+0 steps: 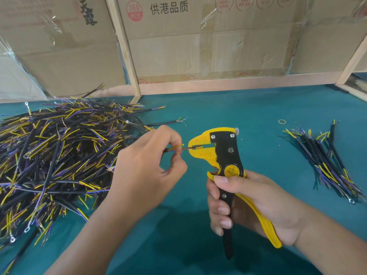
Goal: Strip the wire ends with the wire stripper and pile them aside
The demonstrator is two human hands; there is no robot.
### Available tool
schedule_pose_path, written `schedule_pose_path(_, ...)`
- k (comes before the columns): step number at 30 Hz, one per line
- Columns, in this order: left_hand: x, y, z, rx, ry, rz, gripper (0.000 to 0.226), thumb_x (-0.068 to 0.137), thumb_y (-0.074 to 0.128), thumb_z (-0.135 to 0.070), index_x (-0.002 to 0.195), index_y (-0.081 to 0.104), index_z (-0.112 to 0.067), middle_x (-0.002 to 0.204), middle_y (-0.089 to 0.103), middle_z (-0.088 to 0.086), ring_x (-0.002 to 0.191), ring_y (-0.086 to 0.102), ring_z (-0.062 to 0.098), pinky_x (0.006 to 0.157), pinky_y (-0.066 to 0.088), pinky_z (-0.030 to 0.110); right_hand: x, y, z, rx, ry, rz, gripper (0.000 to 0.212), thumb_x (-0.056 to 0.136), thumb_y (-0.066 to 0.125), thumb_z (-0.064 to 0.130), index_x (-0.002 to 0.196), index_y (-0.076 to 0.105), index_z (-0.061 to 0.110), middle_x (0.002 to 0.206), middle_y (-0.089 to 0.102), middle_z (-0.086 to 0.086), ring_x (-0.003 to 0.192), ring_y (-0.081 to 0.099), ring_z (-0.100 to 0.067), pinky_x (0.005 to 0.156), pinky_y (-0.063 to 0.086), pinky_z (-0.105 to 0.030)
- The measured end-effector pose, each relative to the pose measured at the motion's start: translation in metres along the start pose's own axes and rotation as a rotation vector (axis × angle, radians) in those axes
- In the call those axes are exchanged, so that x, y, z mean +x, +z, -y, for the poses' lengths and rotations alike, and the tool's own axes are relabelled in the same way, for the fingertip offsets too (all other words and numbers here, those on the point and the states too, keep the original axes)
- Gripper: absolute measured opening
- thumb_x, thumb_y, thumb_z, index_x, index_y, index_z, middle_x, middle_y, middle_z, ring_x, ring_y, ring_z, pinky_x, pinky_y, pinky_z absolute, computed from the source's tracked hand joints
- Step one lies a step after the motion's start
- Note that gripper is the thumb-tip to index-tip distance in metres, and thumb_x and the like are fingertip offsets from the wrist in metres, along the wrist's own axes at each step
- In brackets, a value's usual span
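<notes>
Wire (174, 148) shows only at its tip, the rest hidden inside the left hand (147, 163), whose grip pinches it between thumb and fingertips. Its brown strand reaches right into the yellow head of the wire stripper (216, 153), just beside that grip. The right hand (246, 207) wraps tight round both handles, the lower black one partly covered by fingers. A large pile of wires (53, 155) runs off the left edge of the teal surface (238, 108); a smaller bundle (325, 161) lies far right.
</notes>
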State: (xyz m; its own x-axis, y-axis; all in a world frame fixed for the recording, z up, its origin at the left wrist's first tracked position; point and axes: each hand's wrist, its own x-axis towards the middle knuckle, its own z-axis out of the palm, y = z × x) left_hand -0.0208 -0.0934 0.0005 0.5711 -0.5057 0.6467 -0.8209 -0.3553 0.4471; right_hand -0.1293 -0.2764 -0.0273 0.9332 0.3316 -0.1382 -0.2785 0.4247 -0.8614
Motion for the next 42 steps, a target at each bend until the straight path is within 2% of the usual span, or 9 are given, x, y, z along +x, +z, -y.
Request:
schedule_pose_path(4, -0.001, -0.001, -0.001, -0.004, 0.011, 0.032, 0.004, 0.083, 0.050, -0.027, 0.087, 0.050, -0.028, 0.068, 0.062, 0.000, 0.054, 0.048, 0.020, 0.052, 0.044, 0.040, 0.001, -0.001, 0.001, 0.025, 0.002, 0.013, 0.029, 0.087, 0.075, 0.036, 0.081, 0.062, 0.011, 0.068, 0.048, -0.007, 0.058, 0.050, -0.023, 0.068, 0.049, -0.041)
schedule_pose_path(7, -0.001, -0.004, -0.001, -0.121, 0.034, 0.075, 0.002, 0.086, 0.049, -0.024, 0.085, 0.051, -0.024, 0.066, 0.060, 0.000, 0.047, 0.039, 0.020, 0.045, 0.036, 0.034, 0.001, -0.001, 0.001, 0.032, 0.000, 0.010, 0.028, 0.088, 0.073, 0.035, 0.081, 0.061, 0.011, 0.068, 0.048, -0.006, 0.057, 0.050, -0.023, 0.068, 0.050, -0.041)
schedule_pose_path(10, 0.000, -0.005, -0.002, -0.169, 0.012, 0.076, 0.008, 0.091, 0.051, -0.025, 0.089, 0.053, -0.018, 0.064, 0.054, 0.000, 0.049, 0.039, 0.024, 0.047, 0.034, 0.030, 0.000, -0.001, 0.001, 0.032, -0.005, 0.023, 0.029, 0.088, 0.073, 0.035, 0.081, 0.061, 0.010, 0.068, 0.048, -0.006, 0.058, 0.050, -0.023, 0.068, 0.050, -0.041)
schedule_pose_path(13, 0.002, -0.006, -0.001, -0.162, -0.010, 0.083, 0.016, 0.093, 0.053, -0.030, 0.085, 0.058, -0.017, 0.068, 0.052, -0.002, 0.052, 0.037, 0.020, 0.050, 0.032, 0.024, 0.000, -0.001, 0.001, 0.030, -0.008, 0.032, 0.029, 0.088, 0.074, 0.036, 0.082, 0.061, 0.011, 0.068, 0.049, -0.006, 0.058, 0.050, -0.023, 0.068, 0.049, -0.040)
schedule_pose_path(16, 0.004, -0.008, 0.002, -0.206, -0.042, 0.153, 0.015, 0.096, 0.055, -0.033, 0.084, 0.057, -0.023, 0.069, 0.050, 0.002, 0.055, 0.037, 0.017, 0.052, 0.032, 0.023, -0.001, -0.002, 0.001, 0.030, -0.010, 0.049, 0.030, 0.088, 0.074, 0.037, 0.083, 0.061, 0.010, 0.069, 0.048, -0.006, 0.059, 0.051, -0.023, 0.070, 0.049, -0.041)
schedule_pose_path(23, 0.003, -0.010, 0.003, -0.301, -0.060, 0.191, 0.014, 0.099, 0.052, -0.033, 0.086, 0.055, -0.030, 0.072, 0.051, 0.006, 0.060, 0.041, 0.023, 0.055, 0.034, 0.030, -0.002, -0.006, 0.001, 0.032, -0.027, 0.145, 0.031, 0.091, 0.072, 0.034, 0.092, 0.059, 0.006, 0.077, 0.050, -0.010, 0.067, 0.053, -0.027, 0.077, 0.051, -0.043)
schedule_pose_path(29, 0.002, -0.011, 0.006, -0.328, -0.054, 0.233, 0.013, 0.100, 0.052, -0.028, 0.088, 0.056, -0.025, 0.072, 0.051, 0.006, 0.062, 0.042, 0.027, 0.057, 0.035, 0.038, -0.001, -0.007, 0.001, 0.015, -0.040, 0.135, 0.030, 0.091, 0.072, 0.034, 0.093, 0.059, 0.006, 0.077, 0.051, -0.011, 0.069, 0.054, -0.028, 0.077, 0.051, -0.044)
schedule_pose_path(33, 0.003, -0.015, 0.009, -0.348, -0.058, 0.245, 0.013, 0.099, 0.050, -0.036, 0.091, 0.057, -0.029, 0.074, 0.052, 0.006, 0.063, 0.042, 0.028, 0.058, 0.036, 0.040, -0.002, -0.008, 0.003, 0.003, -0.041, 0.122, 0.030, 0.091, 0.071, 0.034, 0.092, 0.059, 0.006, 0.077, 0.051, -0.011, 0.068, 0.054, -0.028, 0.077, 0.051, -0.044)
schedule_pose_path(42, 0.003, -0.014, 0.006, -0.390, -0.062, 0.271, 0.013, 0.098, 0.049, -0.037, 0.087, 0.055, -0.033, 0.073, 0.050, 0.005, 0.063, 0.039, 0.026, 0.056, 0.034, 0.035, -0.003, -0.005, 0.003, -0.008, -0.035, 0.121, 0.030, 0.091, 0.071, 0.033, 0.090, 0.059, 0.006, 0.075, 0.050, -0.010, 0.065, 0.053, -0.027, 0.075, 0.051, -0.042)
